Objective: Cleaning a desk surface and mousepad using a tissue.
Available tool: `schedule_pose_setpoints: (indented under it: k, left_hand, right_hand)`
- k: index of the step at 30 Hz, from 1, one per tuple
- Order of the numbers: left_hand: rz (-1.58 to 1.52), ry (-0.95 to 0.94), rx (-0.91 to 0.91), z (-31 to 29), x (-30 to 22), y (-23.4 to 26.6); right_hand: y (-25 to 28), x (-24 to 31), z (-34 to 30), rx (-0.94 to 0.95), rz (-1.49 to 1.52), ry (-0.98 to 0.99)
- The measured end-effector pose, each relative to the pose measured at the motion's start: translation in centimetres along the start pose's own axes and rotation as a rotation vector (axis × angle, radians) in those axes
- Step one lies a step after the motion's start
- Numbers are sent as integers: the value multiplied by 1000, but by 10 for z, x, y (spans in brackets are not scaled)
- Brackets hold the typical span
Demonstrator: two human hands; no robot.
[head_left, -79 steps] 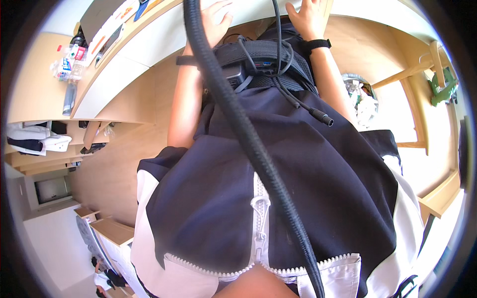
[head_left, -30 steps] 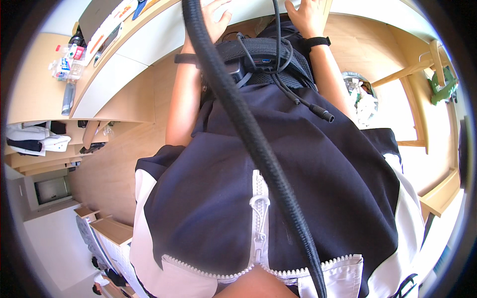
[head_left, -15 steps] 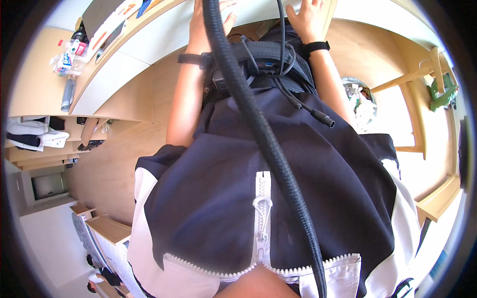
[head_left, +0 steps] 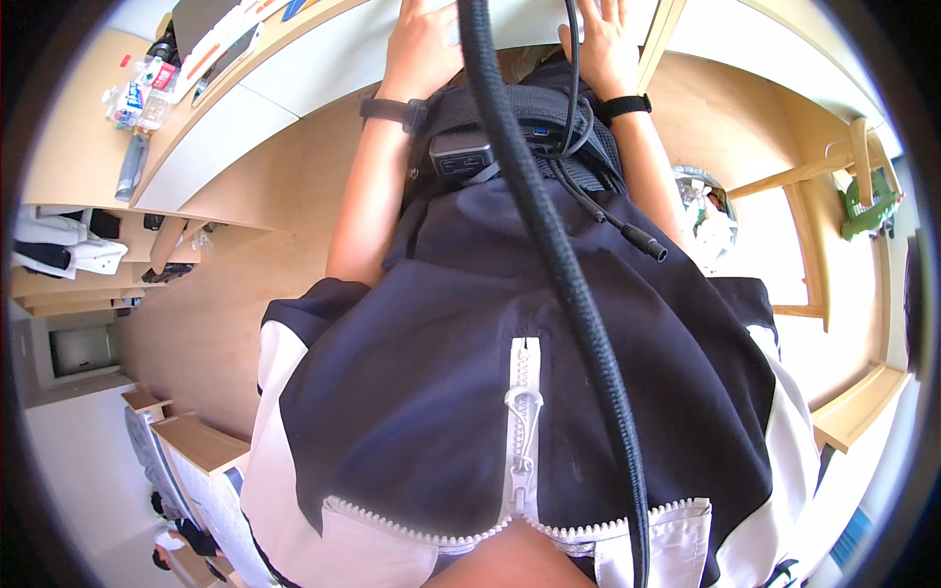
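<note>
My left hand reaches to the top edge, against the white drawer front of a desk. Its fingers are stretched out, their tips cut off by the picture's edge. My right hand lies flat against the same white front, fingers extended and apart. Neither hand shows anything held. Dark bands circle both wrists. Between my forearms a black waist pack carries a small dark device. A thin black cable runs up beside my right hand, and a loose cable connector hangs over my dark top.
A thick black braided cable crosses the view. Plastic bottles and a phone lie on the desk at left. A lined bin and a wooden stool with a green item stand at right.
My left hand has shifted slightly right, its thumb now nearer the thick cable. That cable has swung right. My right hand stays near the same place; more of the small device shows.
</note>
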State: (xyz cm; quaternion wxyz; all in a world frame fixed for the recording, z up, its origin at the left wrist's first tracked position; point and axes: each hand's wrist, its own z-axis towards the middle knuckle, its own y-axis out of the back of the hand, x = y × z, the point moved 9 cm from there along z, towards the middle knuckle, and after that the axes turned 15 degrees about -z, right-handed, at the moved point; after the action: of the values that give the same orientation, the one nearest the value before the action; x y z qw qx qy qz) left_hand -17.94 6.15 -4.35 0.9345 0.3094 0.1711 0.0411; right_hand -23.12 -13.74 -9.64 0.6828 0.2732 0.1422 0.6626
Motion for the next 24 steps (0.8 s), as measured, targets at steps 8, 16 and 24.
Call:
schedule_pose_setpoints:
  k: [8,16,24]
  left_hand:
    - [4,-23,-3,1,0,2]
    - [-18,-14,2,0,-1,1]
    - [5,-23,-2,2,-2,3]
  right_hand:
    - [-6,-25,-3,-59,-26,-115]
    - [-8,-29,-5,-62,-95,-109]
    - [-8,-28,-3,-62,-70,-112]
